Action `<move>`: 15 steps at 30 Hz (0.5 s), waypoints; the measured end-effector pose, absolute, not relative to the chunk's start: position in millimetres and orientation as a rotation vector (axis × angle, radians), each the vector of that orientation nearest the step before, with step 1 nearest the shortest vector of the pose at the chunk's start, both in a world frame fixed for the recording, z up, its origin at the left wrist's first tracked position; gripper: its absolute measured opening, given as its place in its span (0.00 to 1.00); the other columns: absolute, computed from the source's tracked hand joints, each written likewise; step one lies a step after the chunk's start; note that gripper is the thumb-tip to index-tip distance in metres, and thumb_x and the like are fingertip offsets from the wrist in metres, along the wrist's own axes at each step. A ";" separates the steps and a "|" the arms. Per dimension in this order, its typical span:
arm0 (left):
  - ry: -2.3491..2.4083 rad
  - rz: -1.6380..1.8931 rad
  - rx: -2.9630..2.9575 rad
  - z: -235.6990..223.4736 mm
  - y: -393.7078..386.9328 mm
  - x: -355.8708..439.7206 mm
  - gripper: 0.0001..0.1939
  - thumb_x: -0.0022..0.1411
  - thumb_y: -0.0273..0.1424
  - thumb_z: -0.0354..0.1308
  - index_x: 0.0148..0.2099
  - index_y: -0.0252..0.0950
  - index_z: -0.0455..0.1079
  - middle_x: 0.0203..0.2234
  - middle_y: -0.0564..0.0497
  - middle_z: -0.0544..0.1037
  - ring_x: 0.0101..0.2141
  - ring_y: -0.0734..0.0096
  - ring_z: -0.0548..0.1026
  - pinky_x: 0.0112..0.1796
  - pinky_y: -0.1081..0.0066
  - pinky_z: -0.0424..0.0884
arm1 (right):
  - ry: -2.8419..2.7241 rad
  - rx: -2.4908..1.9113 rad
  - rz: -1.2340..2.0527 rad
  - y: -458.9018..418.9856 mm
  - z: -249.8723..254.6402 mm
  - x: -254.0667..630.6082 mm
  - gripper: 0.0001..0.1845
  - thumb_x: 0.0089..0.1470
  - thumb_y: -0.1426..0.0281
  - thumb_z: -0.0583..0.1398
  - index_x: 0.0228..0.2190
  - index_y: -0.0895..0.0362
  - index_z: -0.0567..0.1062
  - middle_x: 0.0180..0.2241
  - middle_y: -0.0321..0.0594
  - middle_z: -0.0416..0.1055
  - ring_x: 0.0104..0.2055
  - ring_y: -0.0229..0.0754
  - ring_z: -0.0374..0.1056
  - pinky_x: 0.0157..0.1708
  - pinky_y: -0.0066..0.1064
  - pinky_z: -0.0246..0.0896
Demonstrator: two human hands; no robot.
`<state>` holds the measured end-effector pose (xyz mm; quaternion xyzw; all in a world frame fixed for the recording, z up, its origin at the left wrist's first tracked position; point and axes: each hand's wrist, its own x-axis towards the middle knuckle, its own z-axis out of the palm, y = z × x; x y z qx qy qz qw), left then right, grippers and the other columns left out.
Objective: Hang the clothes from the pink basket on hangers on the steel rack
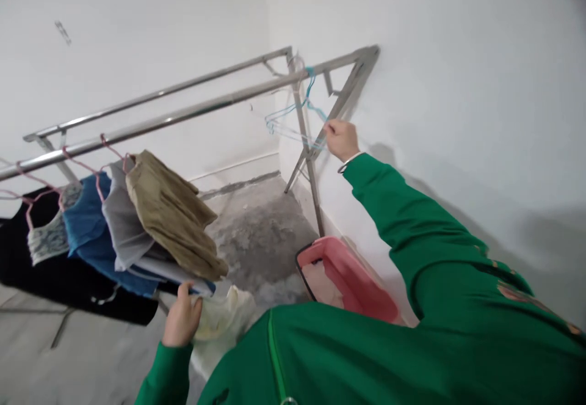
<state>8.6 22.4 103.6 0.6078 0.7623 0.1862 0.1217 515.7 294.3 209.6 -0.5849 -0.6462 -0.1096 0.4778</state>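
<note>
A white wall (462, 63) and a grey concrete floor (260, 228) meet in a corner, and a stainless steel drying rack (183, 112) stands near there. On its front rail hang clothes on pink hangers (77, 162): a black garment (55, 264), a blue garment (86, 234), a grey garment (121, 222) and a khaki garment (169, 215), overlapping each other. A pink plastic basket (329, 270) stands on the floor beside the wall. The right hand (341, 139), in a green sleeve (403, 209), is raised and closed around a blue hanger (293, 112) and a clear hanger (293, 133), with the blue hook at the rail. The left hand (182, 314) is low and closed on a pale cream cloth (220, 316), just below the hanging clothes.
</note>
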 end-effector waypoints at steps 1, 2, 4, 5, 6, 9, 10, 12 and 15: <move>2.271 0.553 1.756 109.2 24.4 12.1 0.13 0.55 0.33 0.51 0.44 0.40 0.67 0.27 0.49 0.78 0.32 0.59 0.79 0.31 0.69 0.70 | -1.545 -1.338 -0.224 282.1 194.4 508.9 0.13 0.59 0.66 0.51 0.27 0.58 0.70 0.28 0.42 0.70 0.34 0.42 0.65 0.37 0.35 0.61; 2.316 0.568 1.737 114.8 27.4 15.0 0.08 0.54 0.32 0.52 0.38 0.40 0.68 0.25 0.49 0.78 0.32 0.59 0.78 0.33 0.69 0.69 | -1.492 -1.268 -0.159 265.7 177.2 499.2 0.13 0.59 0.64 0.52 0.27 0.57 0.70 0.26 0.40 0.68 0.31 0.41 0.65 0.35 0.34 0.61; 2.389 0.693 1.670 123.8 36.0 17.7 0.03 0.52 0.32 0.53 0.29 0.40 0.67 0.23 0.50 0.76 0.32 0.61 0.77 0.35 0.69 0.69 | -1.391 -1.145 0.045 223.5 141.9 472.3 0.13 0.58 0.59 0.54 0.31 0.56 0.70 0.24 0.37 0.64 0.26 0.38 0.62 0.29 0.32 0.61; 2.377 0.828 1.653 126.5 41.8 17.4 0.03 0.52 0.32 0.54 0.28 0.39 0.68 0.25 0.50 0.77 0.33 0.62 0.77 0.37 0.69 0.69 | -1.360 -1.081 0.189 200.1 126.7 456.6 0.14 0.57 0.57 0.55 0.35 0.55 0.70 0.24 0.35 0.63 0.24 0.36 0.60 0.25 0.30 0.59; 2.350 0.971 1.630 127.8 48.4 16.4 0.04 0.51 0.32 0.54 0.28 0.38 0.68 0.25 0.50 0.76 0.33 0.64 0.76 0.37 0.70 0.68 | -1.337 -1.015 0.343 177.2 114.6 440.3 0.16 0.56 0.55 0.57 0.39 0.53 0.69 0.24 0.34 0.62 0.21 0.34 0.58 0.21 0.28 0.56; 2.231 1.236 1.525 125.7 70.6 12.2 0.03 0.49 0.31 0.55 0.28 0.37 0.67 0.22 0.54 0.72 0.27 0.71 0.71 0.32 0.73 0.66 | -1.321 -0.882 0.769 123.6 98.0 395.9 0.23 0.54 0.54 0.61 0.49 0.46 0.65 0.25 0.32 0.60 0.17 0.31 0.50 0.14 0.25 0.47; 2.186 1.253 1.493 124.3 78.1 11.8 0.03 0.49 0.30 0.55 0.28 0.36 0.66 0.21 0.55 0.70 0.25 0.73 0.69 0.30 0.74 0.64 | -1.327 -0.870 0.872 112.4 97.8 384.8 0.23 0.54 0.55 0.61 0.50 0.45 0.65 0.24 0.31 0.59 0.16 0.30 0.47 0.14 0.25 0.44; 2.167 1.222 1.459 122.7 92.6 13.0 0.04 0.49 0.29 0.56 0.27 0.36 0.64 0.19 0.57 0.66 0.23 0.75 0.65 0.26 0.75 0.60 | -1.349 -0.873 1.010 97.3 101.7 371.3 0.21 0.56 0.55 0.60 0.50 0.45 0.68 0.20 0.30 0.54 0.16 0.30 0.43 0.13 0.25 0.40; 2.247 1.095 1.498 123.0 111.6 18.0 0.08 0.49 0.27 0.57 0.24 0.36 0.61 0.16 0.58 0.61 0.22 0.75 0.61 0.26 0.74 0.56 | -1.372 -0.894 1.115 79.0 110.7 372.9 0.19 0.56 0.57 0.60 0.48 0.48 0.74 0.17 0.29 0.49 0.16 0.29 0.43 0.13 0.24 0.40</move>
